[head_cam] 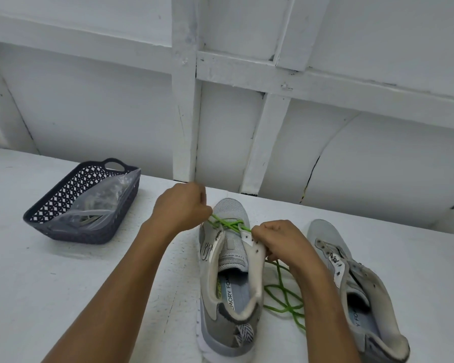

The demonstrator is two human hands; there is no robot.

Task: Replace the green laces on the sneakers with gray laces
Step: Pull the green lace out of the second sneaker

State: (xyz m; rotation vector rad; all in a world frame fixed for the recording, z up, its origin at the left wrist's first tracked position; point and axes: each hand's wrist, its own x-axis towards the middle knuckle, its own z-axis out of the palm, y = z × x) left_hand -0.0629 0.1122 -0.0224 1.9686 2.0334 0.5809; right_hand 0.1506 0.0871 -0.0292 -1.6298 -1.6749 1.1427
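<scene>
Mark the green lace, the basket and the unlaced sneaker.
green lace (230, 224): head view, crossed strands over the toe-end eyelets.
basket (76, 235): head view, near outer wall.
unlaced sneaker (323, 233): head view, toe mesh.

A white table (50, 297) lies under the left hand (180, 208) and right hand (281, 241). Beyond them rises a white-painted wall (89, 113) framed with battens (185, 113); a dark crack (311, 176) runs up it beyond the right hand.
</scene>
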